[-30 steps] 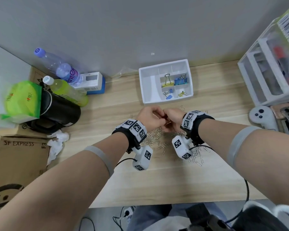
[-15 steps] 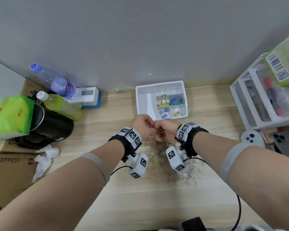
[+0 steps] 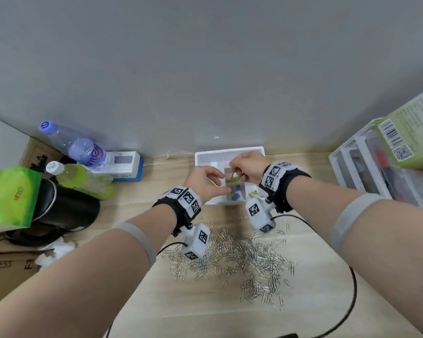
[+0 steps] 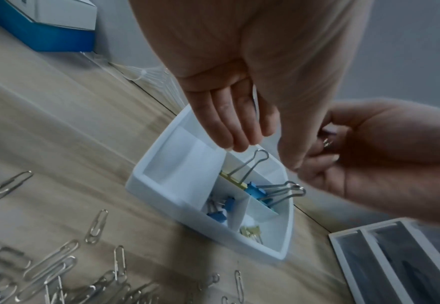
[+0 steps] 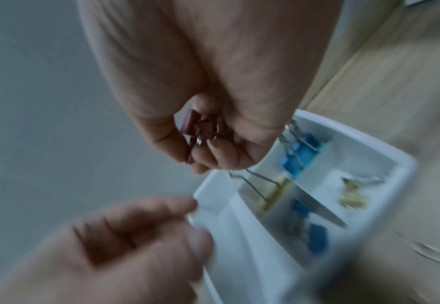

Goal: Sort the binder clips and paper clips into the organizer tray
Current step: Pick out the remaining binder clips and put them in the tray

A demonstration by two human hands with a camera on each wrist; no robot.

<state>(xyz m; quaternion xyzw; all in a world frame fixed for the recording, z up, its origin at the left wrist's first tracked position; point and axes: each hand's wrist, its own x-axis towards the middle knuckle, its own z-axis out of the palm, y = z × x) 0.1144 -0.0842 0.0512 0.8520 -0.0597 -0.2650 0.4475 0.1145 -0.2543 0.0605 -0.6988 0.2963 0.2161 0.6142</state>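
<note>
Right hand (image 5: 208,131) pinches small dark red binder clips (image 5: 200,127) above the white organizer tray (image 4: 161,185). Left hand (image 4: 239,98) hovers beside it, fingers loose, holding nothing. Paper clips (image 3: 242,254) lie heaped on the desk nearer the person.

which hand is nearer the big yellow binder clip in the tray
Right. The right hand, holding small dark red binder clips, hovers just above the yellow binder clip; the left hand hangs beside it, over the tray's long compartment.

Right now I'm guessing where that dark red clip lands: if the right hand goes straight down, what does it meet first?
Probably the yellow binder clip's wire handle in the organizer tray, directly under the right hand; depth is unclear.
</note>
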